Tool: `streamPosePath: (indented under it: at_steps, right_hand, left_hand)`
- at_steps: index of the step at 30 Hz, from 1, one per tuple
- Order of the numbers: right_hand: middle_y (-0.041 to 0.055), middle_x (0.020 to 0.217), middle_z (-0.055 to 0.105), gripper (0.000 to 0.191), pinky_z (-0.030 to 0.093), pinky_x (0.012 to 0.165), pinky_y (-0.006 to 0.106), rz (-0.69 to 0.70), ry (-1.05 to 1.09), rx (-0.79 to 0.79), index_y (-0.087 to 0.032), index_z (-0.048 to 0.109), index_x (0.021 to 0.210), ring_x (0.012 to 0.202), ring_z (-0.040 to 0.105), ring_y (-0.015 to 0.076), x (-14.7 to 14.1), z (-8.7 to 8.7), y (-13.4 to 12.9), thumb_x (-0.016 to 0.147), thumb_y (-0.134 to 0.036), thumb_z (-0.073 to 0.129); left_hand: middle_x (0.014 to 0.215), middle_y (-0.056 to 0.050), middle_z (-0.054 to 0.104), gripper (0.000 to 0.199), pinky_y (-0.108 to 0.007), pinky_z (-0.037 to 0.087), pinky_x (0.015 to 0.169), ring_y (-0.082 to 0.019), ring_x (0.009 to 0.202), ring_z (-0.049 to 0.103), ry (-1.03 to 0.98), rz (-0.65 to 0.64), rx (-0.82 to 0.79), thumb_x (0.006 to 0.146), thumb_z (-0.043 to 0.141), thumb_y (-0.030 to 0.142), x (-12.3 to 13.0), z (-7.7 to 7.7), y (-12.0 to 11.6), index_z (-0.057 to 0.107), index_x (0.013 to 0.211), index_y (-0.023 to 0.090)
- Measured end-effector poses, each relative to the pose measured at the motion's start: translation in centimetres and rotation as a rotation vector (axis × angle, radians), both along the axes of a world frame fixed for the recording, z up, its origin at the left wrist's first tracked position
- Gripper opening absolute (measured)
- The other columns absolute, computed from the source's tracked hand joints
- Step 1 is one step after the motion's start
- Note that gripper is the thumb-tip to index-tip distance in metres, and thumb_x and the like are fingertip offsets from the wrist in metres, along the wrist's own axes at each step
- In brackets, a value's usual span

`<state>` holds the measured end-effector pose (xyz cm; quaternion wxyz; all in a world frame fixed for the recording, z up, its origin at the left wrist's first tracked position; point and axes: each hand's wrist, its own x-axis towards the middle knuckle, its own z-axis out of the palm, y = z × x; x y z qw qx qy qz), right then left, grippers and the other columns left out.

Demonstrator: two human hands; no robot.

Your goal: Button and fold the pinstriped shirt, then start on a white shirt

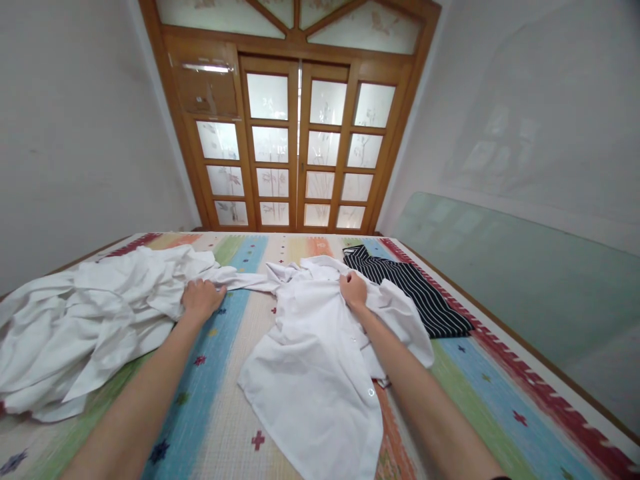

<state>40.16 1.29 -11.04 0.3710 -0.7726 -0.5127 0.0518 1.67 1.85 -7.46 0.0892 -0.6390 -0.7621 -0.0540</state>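
A white button-up shirt [315, 353] lies spread and wrinkled in the middle of the striped bed cover. My right hand [354, 288] is closed in a fist on its upper front, just below the collar. To the left sits a crumpled heap of white clothes [95, 320]. My left hand [201, 297] rests against the right edge of this heap, thumb apart, with the fingertips partly hidden in the folds. One white sleeve [250, 281] stretches from the shirt across to the heap.
A folded black-and-white striped garment [415, 287] lies right of the shirt, partly under its edge. The colourful bed cover [485, 400] spans the bed. A pale green headboard panel [525, 267] stands along the right wall. Wooden glazed doors [299, 147] close the far end.
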Motion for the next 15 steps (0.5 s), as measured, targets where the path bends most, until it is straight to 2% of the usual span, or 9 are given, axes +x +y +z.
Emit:
streamPosePath:
  at_steps: [2,4,6,9,11,13,15]
  right_hand:
    - [0.0095,0.091,0.068,0.019,0.039,0.074,0.028,0.040,-0.077,-0.021,-0.018,0.060,0.092,0.088,0.060,0.0224,-0.4,-0.2,-0.1,0.087,-0.030,0.047]
    - [0.0086,0.097,0.068,0.021,0.038,0.075,0.027,0.069,-0.145,-0.043,-0.017,0.059,0.102,0.092,0.060,0.0212,-0.9,-0.3,-0.1,0.089,-0.027,0.046]
    - [0.0084,0.101,0.068,0.021,0.037,0.076,0.027,0.097,-0.180,-0.053,-0.017,0.058,0.105,0.094,0.060,0.0209,-1.1,-0.3,-0.1,0.090,-0.025,0.045]
    - [0.0080,0.105,0.067,0.020,0.037,0.075,0.027,0.124,-0.209,-0.059,-0.018,0.058,0.103,0.095,0.060,0.0209,-1.0,-0.3,-0.1,0.090,-0.023,0.045]
    - [0.0076,0.105,0.067,0.019,0.037,0.075,0.027,0.125,-0.215,-0.064,-0.018,0.059,0.101,0.095,0.060,0.0209,-0.9,-0.4,-0.1,0.089,-0.022,0.045]
    - [0.0073,0.104,0.068,0.018,0.037,0.075,0.027,0.125,-0.216,-0.068,-0.018,0.059,0.100,0.094,0.059,0.0207,-0.8,-0.4,-0.1,0.089,-0.023,0.045]
    - [0.0074,0.103,0.068,0.018,0.037,0.075,0.028,0.126,-0.220,-0.069,-0.018,0.060,0.098,0.094,0.059,0.0206,-0.8,-0.4,0.0,0.090,-0.023,0.044]
  left_hand:
    - [0.115,-0.028,0.061,0.052,-0.051,0.041,0.089,-0.042,0.112,0.051,0.007,-0.017,0.079,0.085,0.041,0.040,1.1,-0.3,0.0,0.062,0.113,0.002]
    - [0.121,-0.025,0.059,0.052,-0.050,0.041,0.089,-0.039,0.112,0.052,-0.012,-0.085,0.138,0.082,0.044,0.035,2.5,-0.7,0.0,0.056,0.122,0.004]
    - [0.130,-0.023,0.054,0.060,-0.048,0.041,0.093,-0.037,0.117,0.049,-0.050,-0.184,0.192,0.079,0.049,0.036,4.0,-1.0,0.2,0.049,0.131,0.007]
    - [0.144,-0.018,0.044,0.072,-0.048,0.034,0.103,-0.037,0.131,0.037,-0.084,-0.327,0.256,0.076,0.056,0.038,6.1,-1.4,0.9,0.040,0.141,0.012]
    - [0.146,-0.015,0.044,0.071,-0.047,0.030,0.108,-0.036,0.136,0.031,-0.148,-0.424,0.182,0.075,0.057,0.036,7.4,-1.7,1.7,0.041,0.141,0.014]
    - [0.137,-0.014,0.054,0.061,-0.042,0.034,0.106,-0.033,0.133,0.040,-0.247,-0.477,0.054,0.074,0.058,0.030,8.5,-1.9,2.4,0.050,0.132,0.014]
    - [0.124,-0.013,0.063,0.043,-0.036,0.040,0.100,-0.030,0.123,0.052,-0.336,-0.465,-0.012,0.075,0.056,0.023,9.3,-1.9,3.0,0.060,0.117,0.016]
